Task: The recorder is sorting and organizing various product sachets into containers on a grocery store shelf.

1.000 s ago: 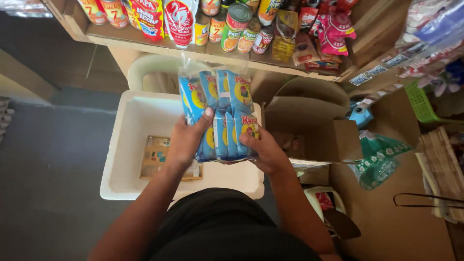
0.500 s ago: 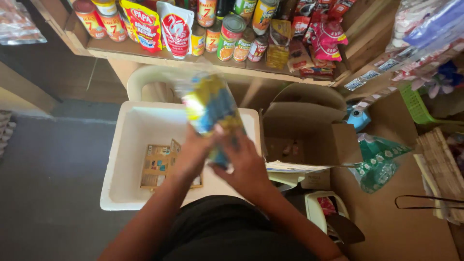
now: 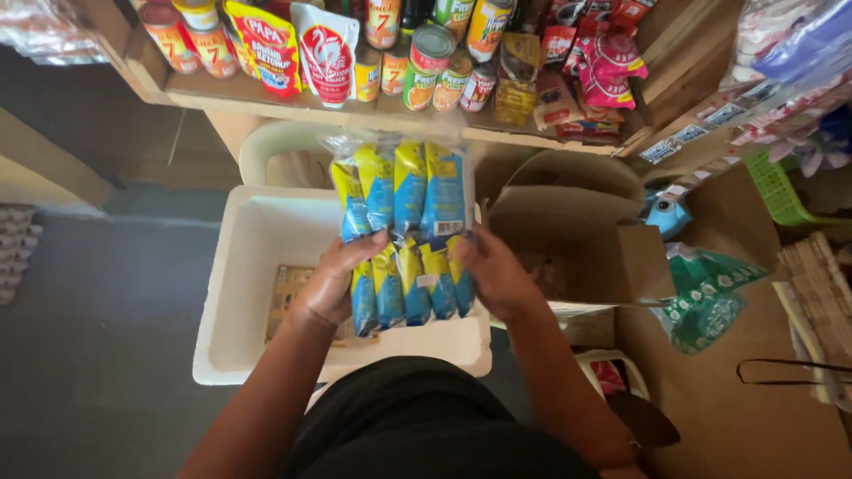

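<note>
Both hands hold up a clear plastic pack of several blue-and-yellow sachets over a white foam box. My left hand grips the pack's lower left side. My right hand grips its lower right edge. The pack faces me flat, its sachets standing in two rows. A flat brown carton lies on the bottom of the foam box, partly hidden by my left hand and the pack.
A wooden shelf ahead carries cans, bottles and sauce pouches. An open cardboard box stands right of the foam box. A green-and-white bag lies further right. A white plastic chair back shows behind the foam box.
The pack went from facing me flat, to turned edge-on and tilted half a second ago, and now faces me flat again, held slightly higher.
</note>
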